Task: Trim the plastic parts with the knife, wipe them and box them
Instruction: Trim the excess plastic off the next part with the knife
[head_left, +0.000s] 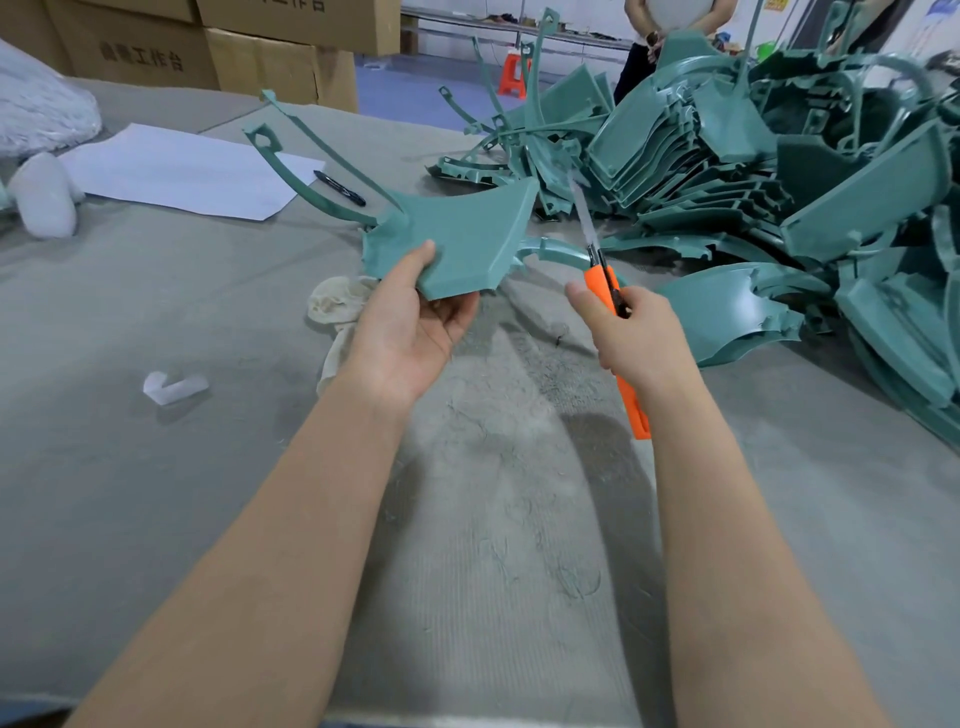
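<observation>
My left hand (415, 327) holds a teal plastic part (467, 234) by its near edge, thumb on top and fingers underneath, lifted above the table. The part has a flat panel and two long curved arms reaching back to the left. My right hand (631, 332) grips an orange utility knife (602, 280) with its blade extended and pointing up and away, just to the right of the part and apart from it. A cream cloth (335, 306) lies crumpled on the table under my left hand.
A big heap of teal parts (753, 171) fills the right side of the grey felt-covered table (156, 467). White paper (182, 171) with a black pen (340, 188) lies at the back left. Cardboard boxes (260, 57) stand behind. A person (665, 31) stands at the far side.
</observation>
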